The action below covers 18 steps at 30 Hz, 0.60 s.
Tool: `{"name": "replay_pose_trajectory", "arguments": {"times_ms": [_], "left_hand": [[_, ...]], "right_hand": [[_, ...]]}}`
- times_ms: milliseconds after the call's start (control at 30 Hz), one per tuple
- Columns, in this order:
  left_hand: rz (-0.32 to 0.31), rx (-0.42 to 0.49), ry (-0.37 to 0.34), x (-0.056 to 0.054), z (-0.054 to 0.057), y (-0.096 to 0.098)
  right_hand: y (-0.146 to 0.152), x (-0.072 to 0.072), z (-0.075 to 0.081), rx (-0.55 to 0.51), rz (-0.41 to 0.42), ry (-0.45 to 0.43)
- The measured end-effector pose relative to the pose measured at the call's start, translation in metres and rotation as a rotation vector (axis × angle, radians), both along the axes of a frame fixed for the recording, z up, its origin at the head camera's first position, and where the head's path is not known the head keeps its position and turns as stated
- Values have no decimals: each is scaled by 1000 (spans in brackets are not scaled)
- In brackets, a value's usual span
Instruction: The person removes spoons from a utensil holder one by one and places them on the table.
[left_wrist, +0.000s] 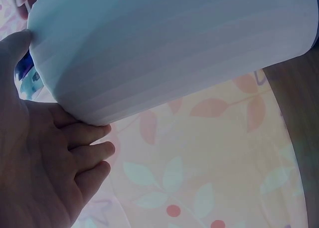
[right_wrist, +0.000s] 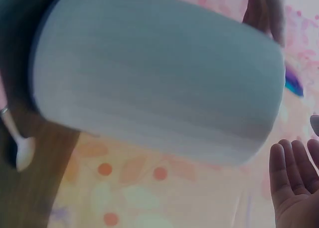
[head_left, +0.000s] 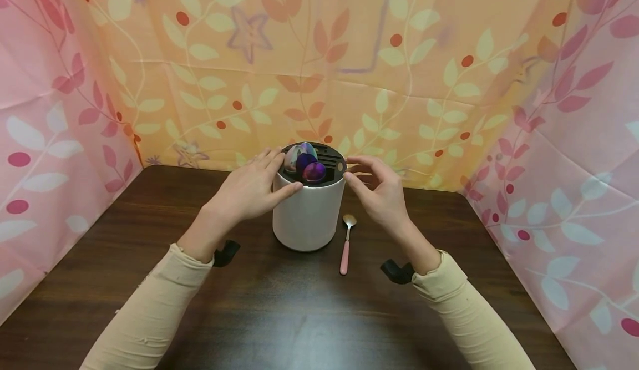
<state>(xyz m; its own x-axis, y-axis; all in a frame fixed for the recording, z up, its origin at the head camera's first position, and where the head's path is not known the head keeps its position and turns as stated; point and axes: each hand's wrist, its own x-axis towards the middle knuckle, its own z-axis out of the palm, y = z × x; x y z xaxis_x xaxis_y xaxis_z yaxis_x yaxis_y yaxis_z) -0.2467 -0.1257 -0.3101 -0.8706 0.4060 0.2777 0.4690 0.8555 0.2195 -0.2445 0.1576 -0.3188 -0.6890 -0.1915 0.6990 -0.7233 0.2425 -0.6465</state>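
Observation:
A white cylindrical utensil holder (head_left: 308, 220) stands upright on the table, with a black slotted insert (head_left: 330, 159) in its top. Several shiny spoon-like heads (head_left: 314, 172), purple and iridescent, poke out at the insert's left side. My left hand (head_left: 252, 187) rests on the left of the rim, its thumb lying along the front edge and its fingers (left_wrist: 92, 135) against the holder's side. Beside the right rim is my right hand (head_left: 381, 195), fingers spread with nothing held; in the right wrist view a gap separates it from the holder. The lower ends of the spoon-like pieces are hidden inside.
Right of the holder, a spoon (head_left: 345, 248) with a pink handle lies on the dark wooden table (head_left: 279, 314). Patterned cloth (head_left: 319, 81) hangs behind the table and on both sides.

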Motion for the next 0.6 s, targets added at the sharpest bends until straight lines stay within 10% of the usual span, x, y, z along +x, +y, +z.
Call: {"name": "replay_pose_trajectory", "arguments": {"times_ms": [600], "left_hand": [[5,-11,-15,0,1,0]], "right_hand": [[-34,-4,5,122,32,188]]}}
